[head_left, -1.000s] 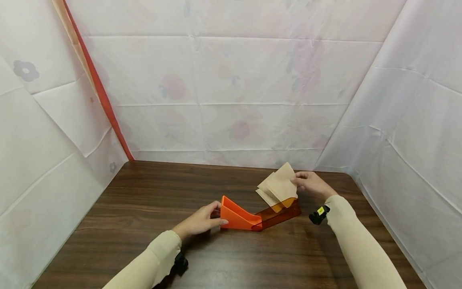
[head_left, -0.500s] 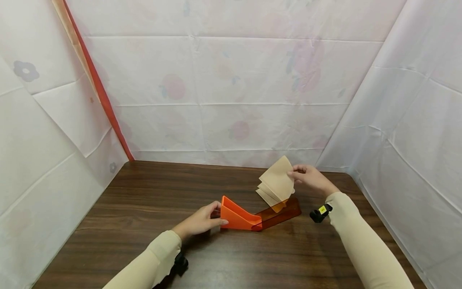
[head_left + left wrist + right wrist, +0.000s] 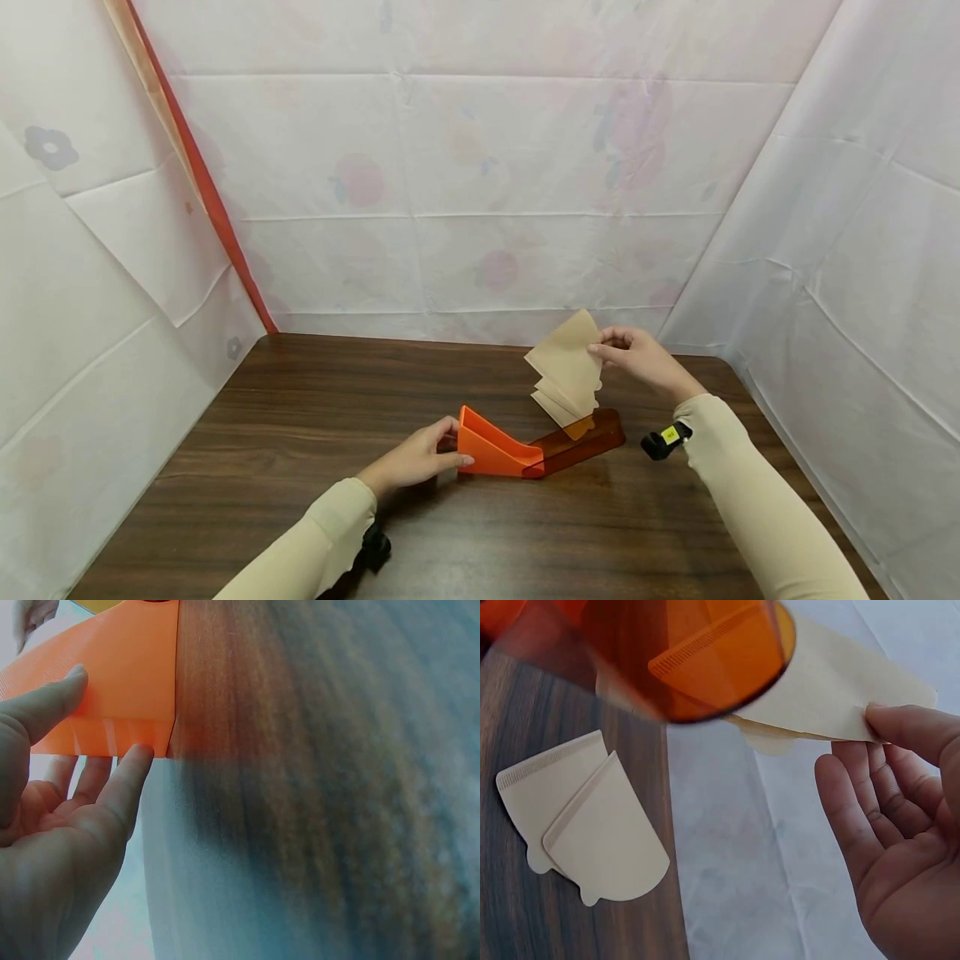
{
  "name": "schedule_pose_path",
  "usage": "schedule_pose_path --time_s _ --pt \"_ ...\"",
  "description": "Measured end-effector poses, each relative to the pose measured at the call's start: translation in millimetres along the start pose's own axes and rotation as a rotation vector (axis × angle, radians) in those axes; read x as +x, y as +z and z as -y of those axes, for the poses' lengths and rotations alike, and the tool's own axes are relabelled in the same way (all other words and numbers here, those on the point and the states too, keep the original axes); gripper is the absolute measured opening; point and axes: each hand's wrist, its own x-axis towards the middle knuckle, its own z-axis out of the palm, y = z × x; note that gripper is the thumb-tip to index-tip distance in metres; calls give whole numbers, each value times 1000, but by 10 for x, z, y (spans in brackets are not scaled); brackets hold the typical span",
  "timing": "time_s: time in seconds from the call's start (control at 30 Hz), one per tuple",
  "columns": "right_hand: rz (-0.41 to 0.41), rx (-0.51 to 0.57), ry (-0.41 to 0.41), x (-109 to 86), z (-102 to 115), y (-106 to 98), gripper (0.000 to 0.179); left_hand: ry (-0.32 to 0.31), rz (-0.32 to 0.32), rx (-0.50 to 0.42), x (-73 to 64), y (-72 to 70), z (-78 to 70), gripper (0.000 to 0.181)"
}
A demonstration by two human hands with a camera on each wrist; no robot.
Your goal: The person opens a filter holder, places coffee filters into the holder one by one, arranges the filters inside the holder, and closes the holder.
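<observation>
My left hand [image 3: 416, 454] grips the tall end of an orange filter holder [image 3: 495, 452], thumb on the near wall and fingers behind it. From the holder's low end, a see-through amber lid [image 3: 581, 448] is swung out to the right. My right hand [image 3: 645, 360] pinches a tan paper coffee filter [image 3: 564, 348] by its edge, above and behind the lid. In the right wrist view this held filter [image 3: 832, 679] shows partly through the amber plastic. Two more coffee filters [image 3: 619, 844] lie overlapped on the table, partly hidden in the head view.
The dark wooden table [image 3: 360, 383] ends at the back against a pale printed cloth [image 3: 465, 267]. Similar cloth hangs on both sides, with a red strip [image 3: 210, 192] at the left. Small black devices [image 3: 662, 440] are strapped to the wrists.
My right hand has lifted the coffee filter up and slightly left, away from the lid, uncovering more of the filters behind. My left hand and the holder have stayed put.
</observation>
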Motion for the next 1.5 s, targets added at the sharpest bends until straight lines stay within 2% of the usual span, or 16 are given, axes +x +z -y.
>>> schedule_pose_path --time_s 0.3,0.6,0.97,1.5 --pt "10 -10 -65 -36 130 86 29 -1 -6 5 -9 -10 8 29" --pt "67 -33 -135 -92 251 195 21 3 -4 10 -31 -27 8 29" --pt "107 -64 -153 -112 298 247 18 3 -9 18 -12 -24 29 30" --pt "206 -220 -226 -127 403 438 14 -3 -7 13 -9 -23 22 29"
